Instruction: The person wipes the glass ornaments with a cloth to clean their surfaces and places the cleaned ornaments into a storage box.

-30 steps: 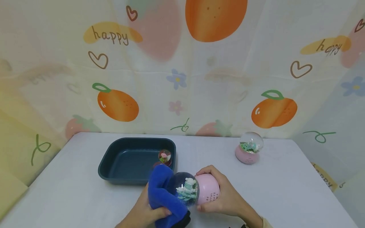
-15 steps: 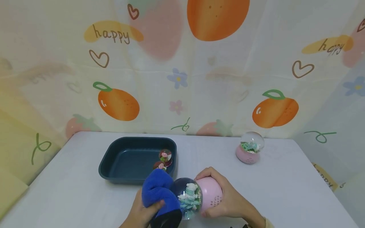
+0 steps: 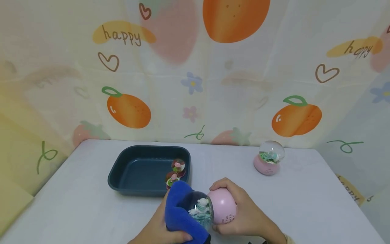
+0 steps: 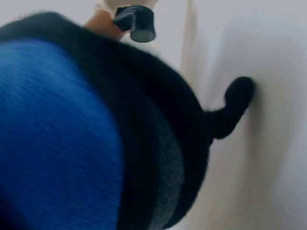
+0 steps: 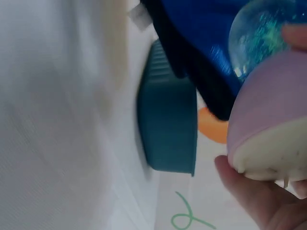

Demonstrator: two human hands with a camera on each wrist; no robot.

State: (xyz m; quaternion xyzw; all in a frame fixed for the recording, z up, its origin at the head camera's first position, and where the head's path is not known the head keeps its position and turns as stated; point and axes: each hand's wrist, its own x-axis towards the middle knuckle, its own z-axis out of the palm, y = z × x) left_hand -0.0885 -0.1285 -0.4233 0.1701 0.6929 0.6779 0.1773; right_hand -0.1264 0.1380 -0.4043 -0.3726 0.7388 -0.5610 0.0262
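Note:
In the head view my left hand grips a folded blue plush cloth with black edging. The cloth wraps the left side of a snow globe's clear ball, which has white and green figures inside. My right hand holds that snow globe sideways by its pink base, thumb below and fingers above. Seen from the right wrist, the base's pale underside faces the camera, with fingertips on its edge. In the left wrist view the cloth fills much of the picture and hides my left fingers.
A dark teal tray stands behind my left hand; two small snow globes sit in its right end. Another pink-based snow globe stands upright at the back right of the white table. A fruit-printed curtain hangs behind.
The blue cloth slid down and left off the ball, then came back rightward around its left side. My right hand keeps its grip on the base, shifting only slightly.

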